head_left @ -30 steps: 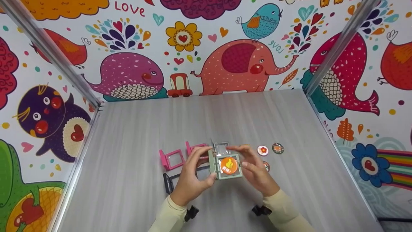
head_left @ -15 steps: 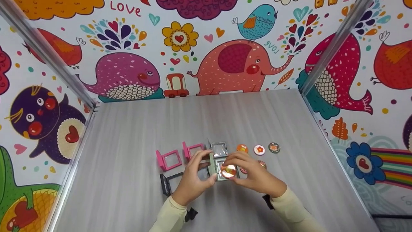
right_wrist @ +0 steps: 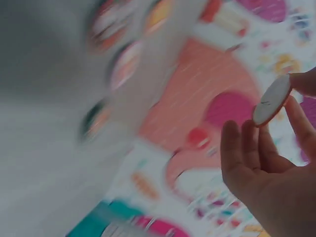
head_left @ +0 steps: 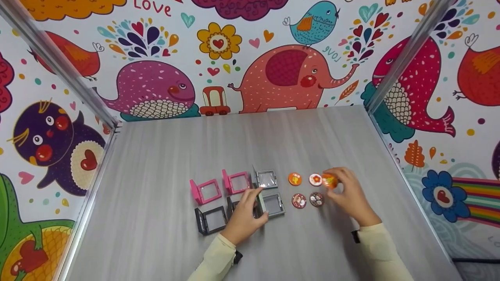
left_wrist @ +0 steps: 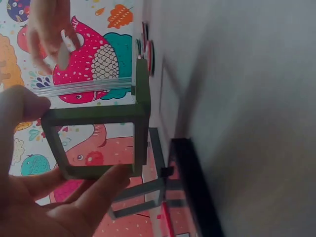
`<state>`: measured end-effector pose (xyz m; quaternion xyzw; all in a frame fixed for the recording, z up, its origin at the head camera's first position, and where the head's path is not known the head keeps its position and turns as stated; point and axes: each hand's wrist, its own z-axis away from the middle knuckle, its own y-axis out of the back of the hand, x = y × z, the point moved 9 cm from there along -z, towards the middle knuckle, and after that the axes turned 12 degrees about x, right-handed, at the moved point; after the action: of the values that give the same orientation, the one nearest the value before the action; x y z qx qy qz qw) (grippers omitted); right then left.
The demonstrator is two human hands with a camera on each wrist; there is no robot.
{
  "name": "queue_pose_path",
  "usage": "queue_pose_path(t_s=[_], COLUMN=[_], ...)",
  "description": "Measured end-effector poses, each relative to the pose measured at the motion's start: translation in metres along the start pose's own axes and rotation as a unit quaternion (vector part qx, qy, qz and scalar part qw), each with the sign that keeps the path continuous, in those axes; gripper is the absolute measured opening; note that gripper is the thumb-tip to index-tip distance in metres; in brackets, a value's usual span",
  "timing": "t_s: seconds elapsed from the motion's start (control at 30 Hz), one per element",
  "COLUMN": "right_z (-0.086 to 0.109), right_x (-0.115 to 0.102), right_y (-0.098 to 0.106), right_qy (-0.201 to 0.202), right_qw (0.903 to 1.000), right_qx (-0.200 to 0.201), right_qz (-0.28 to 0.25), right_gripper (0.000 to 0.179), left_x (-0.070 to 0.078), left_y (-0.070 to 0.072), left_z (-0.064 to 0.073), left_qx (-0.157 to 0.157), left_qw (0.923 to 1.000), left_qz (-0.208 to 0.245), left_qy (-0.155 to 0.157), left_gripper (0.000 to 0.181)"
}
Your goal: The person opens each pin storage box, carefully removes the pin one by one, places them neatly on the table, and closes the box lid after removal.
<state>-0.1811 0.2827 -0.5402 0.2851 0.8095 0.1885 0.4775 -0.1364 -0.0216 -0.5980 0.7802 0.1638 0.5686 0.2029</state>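
Note:
My left hand point(head_left: 244, 218) grips a green hinged display case point(left_wrist: 94, 114) by its edges, thumb on one side and fingers on the other. The case's lid stands up, and a clear film spans its frame. My right hand point(head_left: 351, 199) pinches a round orange badge point(head_left: 330, 180) between thumb and fingers, above the right side of the badge group. In the right wrist view the pale back of the badge point(right_wrist: 272, 101) shows. Below that hand lie a white flower badge point(head_left: 315, 179) and a dark badge point(head_left: 316, 199).
Left of the green case stand two pink cases point(head_left: 209, 191), a black case point(head_left: 215, 220) and another black one partly hidden by my left hand. A grey-green case point(head_left: 266, 178) stands behind. Another orange badge point(head_left: 295, 179) and a red one point(head_left: 299, 201) lie nearby.
My right hand has lifted the orange badge from the green case and carried it rightward over the other badges. My left hand has lowered the case slightly and still holds it.

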Motion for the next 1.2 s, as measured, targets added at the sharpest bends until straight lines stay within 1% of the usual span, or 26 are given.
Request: queue_pose_path(t_s=[0.1, 0.2, 0.33, 0.43, 0.47, 0.53, 0.6, 0.63, 0.67, 0.7, 0.73, 0.77, 0.8, 0.83, 0.87, 0.9, 0.93, 0.97, 1.03, 1.1, 1.13, 1.2], right_z=[0.009, 0.021, 0.032, 0.036, 0.037, 0.038, 0.040, 0.041, 0.042, 0.043, 0.044, 0.044, 0.044, 0.043, 0.042, 0.039, 0.037, 0.034, 0.029, 0.026, 0.026, 0.030], right_x=[0.036, 0.060, 0.071, 0.073, 0.074, 0.076, 0.078, 0.078, 0.079, 0.078, 0.075, 0.071, 0.065, 0.058, 0.048, 0.036, 0.023, 0.008, -0.025, -0.061, -0.079, -0.114], right_y=[0.005, 0.003, -0.006, -0.011, -0.012, -0.014, -0.016, -0.016, -0.017, -0.018, -0.019, -0.020, -0.021, -0.021, -0.021, -0.022, -0.023, -0.025, -0.033, -0.045, -0.053, -0.073], right_qy=[-0.046, -0.079, -0.079, -0.068, -0.066, -0.064, -0.069, -0.072, -0.075, -0.077, -0.075, -0.073, -0.066, -0.057, -0.047, -0.032, -0.017, 0.001, 0.046, 0.092, 0.110, 0.148], right_qw=[0.9978, 0.9928, 0.9875, 0.9857, 0.9852, 0.9840, 0.9825, 0.9818, 0.9808, 0.9800, 0.9795, 0.9794, 0.9801, 0.9811, 0.9831, 0.9860, 0.9886, 0.9911, 0.9946, 0.9942, 0.9926, 0.9854], right_qx=[-0.018, -0.054, -0.095, -0.104, -0.105, -0.105, -0.108, -0.110, -0.114, -0.117, -0.119, -0.120, -0.117, -0.111, -0.103, -0.093, -0.081, -0.070, -0.052, -0.046, -0.050, -0.071], right_qz=[0.043, 0.072, 0.098, 0.114, 0.118, 0.128, 0.135, 0.137, 0.139, 0.142, 0.144, 0.145, 0.146, 0.148, 0.144, 0.135, 0.126, 0.114, 0.078, 0.031, 0.006, -0.047], right_gripper=[0.052, 0.055, 0.052, 0.049, 0.048, 0.046, 0.044, 0.043, 0.043, 0.042, 0.042, 0.042, 0.042, 0.042, 0.042, 0.043, 0.043, 0.043, 0.043, 0.044, 0.045, 0.046], left_x=[0.000, 0.000, -0.001, 0.001, 0.004, 0.015, 0.030, 0.039, 0.047, 0.055, 0.060, 0.063, 0.063, 0.059, 0.053, 0.043, 0.032, 0.020, -0.005, -0.024, -0.030, -0.038], left_y=[-0.003, -0.008, -0.011, -0.011, -0.010, -0.006, 0.004, 0.013, 0.023, 0.035, 0.051, 0.067, 0.084, 0.101, 0.117, 0.131, 0.143, 0.152, 0.162, 0.164, 0.163, 0.160], left_z=[0.000, 0.000, 0.002, 0.003, 0.003, 0.003, 0.005, 0.008, 0.011, 0.016, 0.023, 0.031, 0.040, 0.048, 0.057, 0.064, 0.071, 0.077, 0.087, 0.095, 0.097, 0.102], left_qx=[-0.002, -0.010, -0.023, -0.028, -0.027, -0.016, 0.008, 0.027, 0.050, 0.075, 0.105, 0.138, 0.171, 0.203, 0.233, 0.256, 0.272, 0.279, 0.269, 0.246, 0.234, 0.220], left_qw=[0.9999, 0.9992, 0.9975, 0.9963, 0.9961, 0.9960, 0.9956, 0.9945, 0.9911, 0.9867, 0.9803, 0.9722, 0.9638, 0.9563, 0.9498, 0.9461, 0.9433, 0.9426, 0.9444, 0.9469, 0.9487, 0.9506], left_qz=[-0.016, -0.039, -0.064, -0.078, -0.081, -0.087, -0.083, -0.074, -0.067, -0.058, -0.053, -0.053, -0.058, -0.069, -0.087, -0.106, -0.130, -0.149, -0.184, -0.207, -0.212, -0.219], left_qy=[-0.002, 0.000, 0.021, 0.026, 0.023, -0.002, -0.043, -0.070, -0.103, -0.133, -0.159, -0.182, -0.196, -0.199, -0.190, -0.168, -0.139, -0.107, -0.042, 0.002, 0.014, 0.021], left_gripper=[0.077, 0.079, 0.080, 0.080, 0.080, 0.078, 0.075, 0.072, 0.068, 0.063, 0.059, 0.054, 0.050, 0.047, 0.045, 0.043, 0.042, 0.042, 0.044, 0.045, 0.045, 0.043])
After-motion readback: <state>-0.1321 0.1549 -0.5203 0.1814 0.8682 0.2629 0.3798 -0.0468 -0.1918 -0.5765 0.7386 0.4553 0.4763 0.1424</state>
